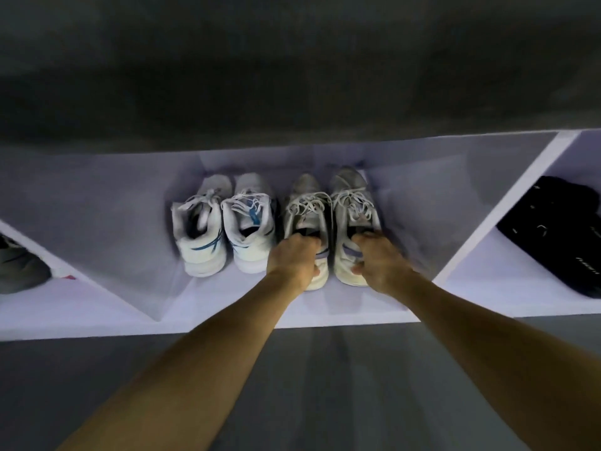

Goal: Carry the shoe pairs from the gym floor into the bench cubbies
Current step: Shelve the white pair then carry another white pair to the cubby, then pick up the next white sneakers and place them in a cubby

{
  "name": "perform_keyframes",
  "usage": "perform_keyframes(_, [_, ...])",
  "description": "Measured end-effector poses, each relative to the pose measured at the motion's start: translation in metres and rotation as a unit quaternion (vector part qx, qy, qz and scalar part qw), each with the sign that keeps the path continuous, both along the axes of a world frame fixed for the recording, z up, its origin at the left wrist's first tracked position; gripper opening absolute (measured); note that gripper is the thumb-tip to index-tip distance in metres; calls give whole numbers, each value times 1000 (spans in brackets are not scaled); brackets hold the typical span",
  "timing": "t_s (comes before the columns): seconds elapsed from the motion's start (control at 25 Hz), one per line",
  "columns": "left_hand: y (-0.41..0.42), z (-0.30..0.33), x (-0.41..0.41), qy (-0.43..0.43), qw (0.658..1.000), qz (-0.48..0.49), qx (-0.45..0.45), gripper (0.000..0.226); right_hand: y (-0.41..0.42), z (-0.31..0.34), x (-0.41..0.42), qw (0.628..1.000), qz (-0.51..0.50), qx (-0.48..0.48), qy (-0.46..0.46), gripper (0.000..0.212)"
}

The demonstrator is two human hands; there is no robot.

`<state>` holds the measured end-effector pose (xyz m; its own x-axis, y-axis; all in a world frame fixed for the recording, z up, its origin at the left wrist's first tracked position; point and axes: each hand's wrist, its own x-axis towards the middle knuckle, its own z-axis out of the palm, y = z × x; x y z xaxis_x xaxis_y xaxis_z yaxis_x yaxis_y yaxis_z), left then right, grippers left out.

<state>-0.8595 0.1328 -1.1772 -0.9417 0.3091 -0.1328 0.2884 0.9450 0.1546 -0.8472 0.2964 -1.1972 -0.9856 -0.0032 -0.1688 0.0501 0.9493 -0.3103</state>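
Grey pair of shoes (331, 222) stands side by side, toes pointing inward, in the right half of the middle cubby (413, 203) of the white bench, heels near the front lip. Left hand (294, 255) grips the heel collar of the left grey shoe, fingers curled into its opening; right hand (379, 260) grips the heel of the right grey shoe likewise, thumb against the heel counter. White pair with blue stripes (224, 222) stands just beside the grey pair on its left, the nearest shoes almost touching. Open floor remains in the cubby to the left of the white pair and a narrower strip to the right of the grey pair, up to the slanted divider (507, 206). Black item (559, 232) lies in the right-hand cubby; white print on it is too small to read. Dark grey shoe (19, 265) shows partly in the left-hand cubby. No brand wording is legible on any shoe.
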Motion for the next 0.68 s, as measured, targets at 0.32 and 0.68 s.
perform_keyframes(0.32, [-2,-2,-26,8,999,-8,40,56,-2,4,-22,994,27,76,71,50])
perform_keyframes(0.68, [-21,62,42,11,999,-30,19,67,-9,79,54,994,82,-5,67,58])
